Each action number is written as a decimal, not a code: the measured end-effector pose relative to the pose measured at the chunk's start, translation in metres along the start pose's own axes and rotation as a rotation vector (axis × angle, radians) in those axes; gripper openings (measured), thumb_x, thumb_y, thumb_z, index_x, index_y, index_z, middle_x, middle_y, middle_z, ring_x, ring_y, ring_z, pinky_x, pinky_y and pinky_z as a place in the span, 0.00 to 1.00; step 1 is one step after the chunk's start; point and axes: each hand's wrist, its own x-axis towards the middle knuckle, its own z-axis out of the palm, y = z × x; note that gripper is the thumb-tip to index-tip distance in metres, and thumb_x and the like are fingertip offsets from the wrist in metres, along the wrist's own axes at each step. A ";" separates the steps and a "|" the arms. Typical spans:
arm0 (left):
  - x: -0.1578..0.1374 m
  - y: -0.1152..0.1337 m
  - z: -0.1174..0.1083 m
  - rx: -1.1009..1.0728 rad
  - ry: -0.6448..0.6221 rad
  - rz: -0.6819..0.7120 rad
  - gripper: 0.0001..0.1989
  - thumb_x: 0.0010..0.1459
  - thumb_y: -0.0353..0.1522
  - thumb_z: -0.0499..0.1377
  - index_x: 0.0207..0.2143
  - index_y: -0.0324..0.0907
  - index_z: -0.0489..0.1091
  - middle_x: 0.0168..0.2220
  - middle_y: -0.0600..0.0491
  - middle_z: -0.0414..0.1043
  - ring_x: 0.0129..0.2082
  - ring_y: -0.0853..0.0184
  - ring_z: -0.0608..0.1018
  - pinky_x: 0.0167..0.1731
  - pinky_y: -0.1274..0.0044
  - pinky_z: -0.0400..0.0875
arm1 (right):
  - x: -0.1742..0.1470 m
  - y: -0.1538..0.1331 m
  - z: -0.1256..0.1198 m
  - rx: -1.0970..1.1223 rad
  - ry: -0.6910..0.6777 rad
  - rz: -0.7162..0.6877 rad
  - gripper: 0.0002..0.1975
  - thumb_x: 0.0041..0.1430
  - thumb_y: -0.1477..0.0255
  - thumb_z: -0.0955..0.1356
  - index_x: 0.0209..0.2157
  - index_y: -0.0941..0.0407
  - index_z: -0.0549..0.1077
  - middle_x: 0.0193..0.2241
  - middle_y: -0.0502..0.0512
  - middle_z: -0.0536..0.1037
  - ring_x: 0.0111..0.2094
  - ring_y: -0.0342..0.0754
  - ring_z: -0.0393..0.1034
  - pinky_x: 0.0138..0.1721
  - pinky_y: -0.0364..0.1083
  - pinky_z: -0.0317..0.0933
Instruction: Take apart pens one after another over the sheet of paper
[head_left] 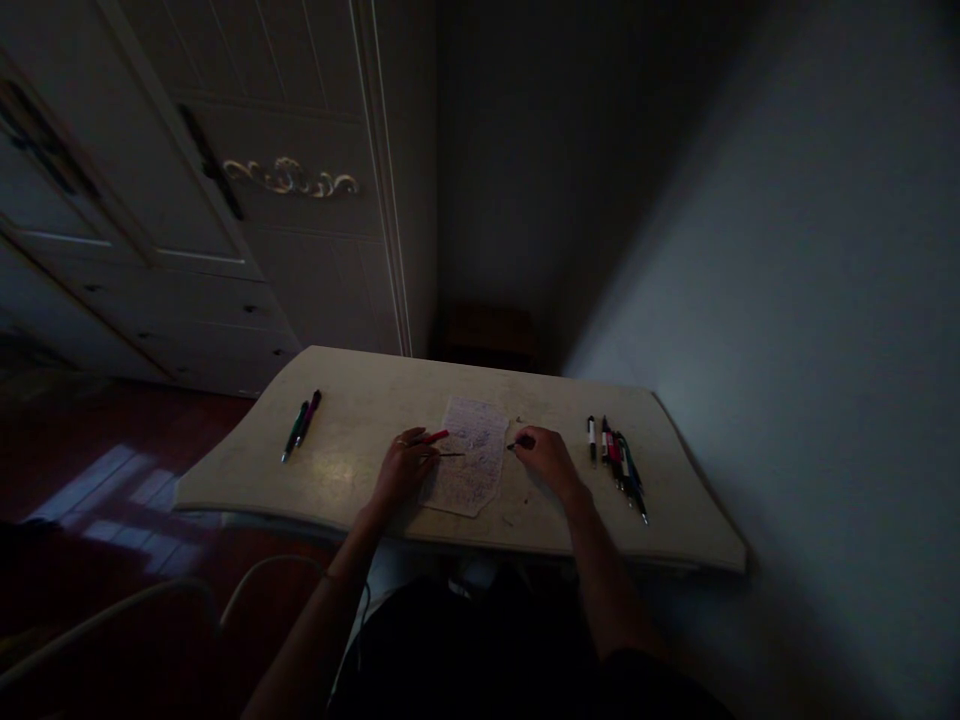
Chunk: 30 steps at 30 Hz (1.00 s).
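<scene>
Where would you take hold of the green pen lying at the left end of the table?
Probably from above, pinching the middle of the green pen's barrel across its width. It lies flat on the table, and a purple pen sits close along its right side, so the left side looks freer.

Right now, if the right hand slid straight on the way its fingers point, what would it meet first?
The right hand points left across the table, so it would probably first meet the scribbled paper beside its fingertips; the depth is hard to judge in the dim light.
</scene>
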 end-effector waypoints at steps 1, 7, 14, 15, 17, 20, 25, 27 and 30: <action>0.000 0.000 0.000 -0.002 0.003 0.004 0.07 0.57 0.34 0.61 0.34 0.44 0.79 0.53 0.44 0.73 0.53 0.54 0.72 0.53 0.59 0.70 | 0.001 0.000 0.001 -0.015 -0.015 0.003 0.07 0.49 0.77 0.68 0.29 0.56 0.79 0.27 0.54 0.80 0.31 0.48 0.74 0.34 0.42 0.60; -0.002 -0.003 0.001 -0.003 -0.004 0.001 0.07 0.58 0.33 0.60 0.34 0.43 0.79 0.53 0.43 0.73 0.52 0.55 0.73 0.53 0.59 0.70 | 0.010 -0.007 0.008 -0.102 -0.129 0.015 0.09 0.49 0.79 0.68 0.30 0.56 0.80 0.29 0.55 0.82 0.32 0.48 0.75 0.35 0.41 0.60; -0.001 -0.004 0.001 -0.002 0.003 0.010 0.07 0.58 0.31 0.59 0.33 0.43 0.79 0.50 0.42 0.74 0.49 0.56 0.75 0.50 0.61 0.72 | 0.014 0.000 0.017 -0.018 -0.145 0.050 0.09 0.51 0.78 0.69 0.32 0.55 0.81 0.32 0.56 0.83 0.35 0.49 0.77 0.37 0.41 0.62; -0.001 -0.003 0.001 -0.002 0.004 0.012 0.07 0.58 0.31 0.59 0.33 0.43 0.79 0.50 0.42 0.74 0.49 0.56 0.75 0.49 0.62 0.72 | 0.014 0.002 0.017 0.003 -0.144 0.061 0.09 0.51 0.78 0.69 0.33 0.55 0.81 0.32 0.56 0.83 0.35 0.49 0.77 0.37 0.41 0.62; -0.001 -0.002 0.000 -0.005 0.010 0.011 0.07 0.58 0.32 0.59 0.33 0.42 0.78 0.50 0.42 0.74 0.48 0.56 0.75 0.49 0.62 0.73 | 0.013 0.005 0.018 0.038 -0.147 0.079 0.08 0.50 0.78 0.70 0.32 0.55 0.81 0.31 0.56 0.83 0.35 0.50 0.77 0.36 0.42 0.63; 0.000 -0.003 0.000 -0.018 0.021 0.005 0.08 0.59 0.33 0.59 0.34 0.42 0.78 0.49 0.43 0.73 0.48 0.57 0.76 0.49 0.62 0.72 | 0.011 0.007 0.018 0.061 -0.137 0.072 0.07 0.50 0.78 0.71 0.32 0.56 0.81 0.31 0.56 0.82 0.35 0.50 0.77 0.37 0.42 0.62; 0.002 -0.005 -0.001 -0.058 0.026 -0.003 0.09 0.59 0.33 0.58 0.34 0.42 0.78 0.48 0.42 0.74 0.47 0.57 0.76 0.49 0.61 0.72 | 0.008 0.009 0.020 0.081 -0.131 0.070 0.03 0.50 0.76 0.71 0.28 0.57 0.79 0.26 0.55 0.80 0.30 0.49 0.74 0.32 0.42 0.60; 0.002 -0.005 -0.001 -0.073 0.030 -0.014 0.08 0.59 0.34 0.58 0.34 0.42 0.78 0.48 0.43 0.74 0.47 0.57 0.76 0.49 0.60 0.72 | 0.007 0.012 0.021 0.137 -0.115 0.066 0.05 0.49 0.76 0.71 0.30 0.57 0.79 0.26 0.53 0.79 0.30 0.48 0.73 0.32 0.42 0.61; 0.002 -0.003 -0.002 -0.097 0.033 -0.025 0.08 0.59 0.34 0.58 0.35 0.43 0.77 0.48 0.43 0.74 0.46 0.57 0.76 0.49 0.61 0.73 | 0.003 0.014 0.020 0.242 -0.065 0.098 0.20 0.47 0.75 0.73 0.45 0.56 0.77 0.26 0.48 0.77 0.28 0.45 0.70 0.32 0.42 0.62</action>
